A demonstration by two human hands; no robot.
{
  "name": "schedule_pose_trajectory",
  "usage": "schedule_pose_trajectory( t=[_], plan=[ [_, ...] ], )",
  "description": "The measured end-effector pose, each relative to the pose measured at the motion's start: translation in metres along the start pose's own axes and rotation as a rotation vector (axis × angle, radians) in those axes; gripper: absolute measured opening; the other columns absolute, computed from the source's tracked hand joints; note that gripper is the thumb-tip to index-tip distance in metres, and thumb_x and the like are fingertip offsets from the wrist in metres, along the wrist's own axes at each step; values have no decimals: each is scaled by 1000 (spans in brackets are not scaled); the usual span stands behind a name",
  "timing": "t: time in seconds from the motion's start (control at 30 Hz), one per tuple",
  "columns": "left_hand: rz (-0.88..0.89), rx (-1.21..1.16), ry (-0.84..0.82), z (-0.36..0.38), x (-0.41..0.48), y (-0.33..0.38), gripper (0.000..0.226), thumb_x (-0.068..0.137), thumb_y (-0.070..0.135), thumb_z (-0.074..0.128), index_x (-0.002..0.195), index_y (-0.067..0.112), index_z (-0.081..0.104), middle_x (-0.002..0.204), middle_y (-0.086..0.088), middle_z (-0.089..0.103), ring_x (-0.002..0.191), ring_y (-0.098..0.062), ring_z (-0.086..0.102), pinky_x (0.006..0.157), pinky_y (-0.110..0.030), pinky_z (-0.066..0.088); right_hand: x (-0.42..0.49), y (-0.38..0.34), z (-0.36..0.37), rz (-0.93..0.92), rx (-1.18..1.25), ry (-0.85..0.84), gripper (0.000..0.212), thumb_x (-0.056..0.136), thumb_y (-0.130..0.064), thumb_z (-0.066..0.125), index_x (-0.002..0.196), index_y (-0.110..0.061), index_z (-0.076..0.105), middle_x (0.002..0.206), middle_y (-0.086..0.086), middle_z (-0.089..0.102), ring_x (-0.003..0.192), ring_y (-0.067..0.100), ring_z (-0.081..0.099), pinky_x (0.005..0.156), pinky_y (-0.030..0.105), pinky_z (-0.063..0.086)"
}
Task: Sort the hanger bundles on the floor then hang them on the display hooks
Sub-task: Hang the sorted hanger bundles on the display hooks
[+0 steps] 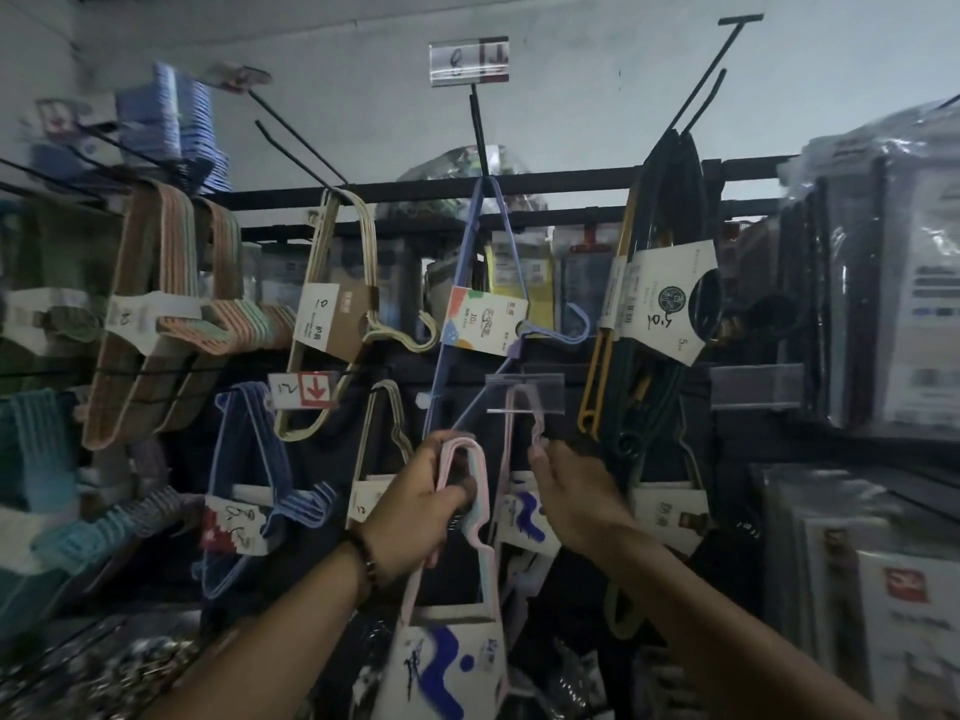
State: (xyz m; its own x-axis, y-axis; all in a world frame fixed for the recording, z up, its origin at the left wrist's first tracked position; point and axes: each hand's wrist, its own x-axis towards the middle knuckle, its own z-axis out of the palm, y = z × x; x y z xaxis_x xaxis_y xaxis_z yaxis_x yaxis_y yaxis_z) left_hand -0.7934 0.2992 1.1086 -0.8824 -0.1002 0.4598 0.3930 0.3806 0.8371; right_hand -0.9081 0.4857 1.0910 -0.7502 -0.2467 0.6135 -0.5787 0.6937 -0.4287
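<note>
- Left arm raised from lower left; left hand (428,504) curled round a pink hanger bundle (447,641)
- Right arm raised from lower right; right hand (576,493) back to camera, fingers reaching upward

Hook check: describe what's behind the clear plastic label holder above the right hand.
Pale pink plastic hanger tops show through the holder, right hand touching them; the hook is unclear.
</note>
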Motion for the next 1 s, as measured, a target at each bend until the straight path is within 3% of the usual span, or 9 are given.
schedule_pose_trajectory(
  t=[0.1, 0.27, 0.37, 0.47, 0.53, 0.63, 0.73, 0.8, 1.0],
  plan=[
    [-15, -54, 17, 11, -1, 2, 22, 103, 16, 57, 114, 35, 57, 83, -19, 60, 46, -23, 45, 42, -29, 39, -51, -15, -22, -119, 259, -97, 45, 101, -68, 32, 106, -35, 62, 89, -4, 71, 79, 12, 69, 73, 47, 59],
    [25, -208, 25, 26, -3, 12, 24, 100, 11, 62, 115, 29, 67, 105, -31, 65, 88, -35, 61, 82, -71, 51, -96, -41, -30, -181, 163, -324, 35, 97, -64, 52, 127, -46, 45, 88, -15, 69, 80, 0, 68, 63, 20, 50],
    [-11, -223, 28, 36, -4, 21, 30, 100, 2, 59, 120, 22, 67, 106, -23, 71, 94, -37, 68, 88, -54, 57, -93, -37, -17, -73, 193, -286, 12, 106, -44, 47, 115, -37, 51, 84, -3, 72, 69, 12, 69, 57, 35, 58],
    [-39, -70, 12, 31, 3, 28, 43, 92, 5, 70, 132, 17, 58, 113, -8, 73, 106, -22, 71, 90, -29, 60, -90, -27, -10, 4, 122, -226, 14, 110, -37, 38, 120, -35, 48, 87, -1, 70, 69, 14, 68, 60, 37, 58],
    [-36, 40, 20, 21, 6, 35, 61, 88, 15, 77, 140, 29, 49, 123, 1, 66, 110, -13, 66, 97, -32, 56, -90, -23, -7, 5, 31, -202, 15, 110, -32, 38, 122, -33, 47, 90, -5, 65, 71, 11, 66, 59, 31, 57],
    [90, 157, 28, 9, 5, 46, 56, 89, 18, 77, 135, 38, 52, 128, 10, 61, 118, -7, 59, 104, -39, 53, -89, -21, -6, 31, 12, -166, 8, 110, -33, 37, 114, -37, 43, 92, -4, 65, 73, 10, 68, 62, 31, 60],
    [239, 215, 74, 4, 4, 51, 51, 88, 19, 77, 132, 37, 57, 125, 14, 63, 120, -2, 58, 106, -34, 51, -80, -20, -4, 69, -19, -88, 13, 107, -27, 38, 116, -37, 39, 93, 1, 67, 74, 16, 70, 61, 40, 63],
    [303, 247, 82, 2, 0, 52, 57, 89, 16, 76, 134, 43, 55, 125, 17, 59, 121, 2, 55, 106, -27, 49, -76, -24, -8, 60, -46, -26, 15, 108, -25, 42, 119, -33, 37, 89, -1, 63, 67, 12, 68, 55, 31, 61],
    [353, 324, 101, -3, -4, 51, 78, 90, 17, 76, 150, 47, 38, 141, 12, 49, 129, -9, 52, 106, -35, 52, -64, -32, -20, -30, -35, 77, 13, 108, -22, 43, 113, -32, 37, 81, -2, 63, 55, 8, 62, 47, 20, 48]
  ],
)
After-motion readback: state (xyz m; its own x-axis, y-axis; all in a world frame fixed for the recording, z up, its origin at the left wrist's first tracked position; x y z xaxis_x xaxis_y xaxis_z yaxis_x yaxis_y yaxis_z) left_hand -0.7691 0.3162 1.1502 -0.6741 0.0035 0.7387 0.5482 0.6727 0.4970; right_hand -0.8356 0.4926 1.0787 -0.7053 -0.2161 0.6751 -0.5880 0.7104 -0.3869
